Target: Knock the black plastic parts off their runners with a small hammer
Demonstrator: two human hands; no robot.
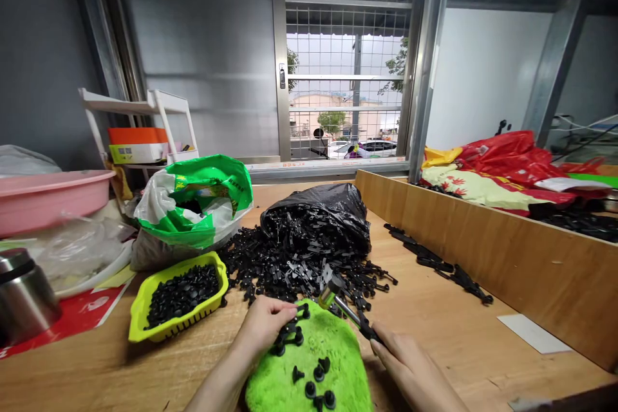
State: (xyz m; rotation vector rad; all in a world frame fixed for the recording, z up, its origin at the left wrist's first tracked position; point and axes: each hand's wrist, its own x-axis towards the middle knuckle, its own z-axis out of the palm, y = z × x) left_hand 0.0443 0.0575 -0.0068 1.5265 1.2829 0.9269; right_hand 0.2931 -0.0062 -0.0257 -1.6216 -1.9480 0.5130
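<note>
My left hand [268, 324] pinches a small black plastic part [303, 309] at the upper left edge of a fuzzy green pad [338, 354]. More linked black parts show under its fingers. In my right hand [403, 357] is a small hammer [348, 310], its fingers wrapped round the dark handle. The hammer's head, yellowish at one end, hangs over the pad's upper right edge, apart from the part in my left hand. Several loose black round-headed plugs [318, 373] lie on the near half of the pad.
A yellow basket [138, 309] of black plugs stands left. Behind the pad, black parts [299, 270] spill from a black plastic bag [318, 203]. A green-and-white bag [226, 180] sits at back left. A wooden divider [483, 251] runs along the right, with a strip of black parts [439, 262] beside it.
</note>
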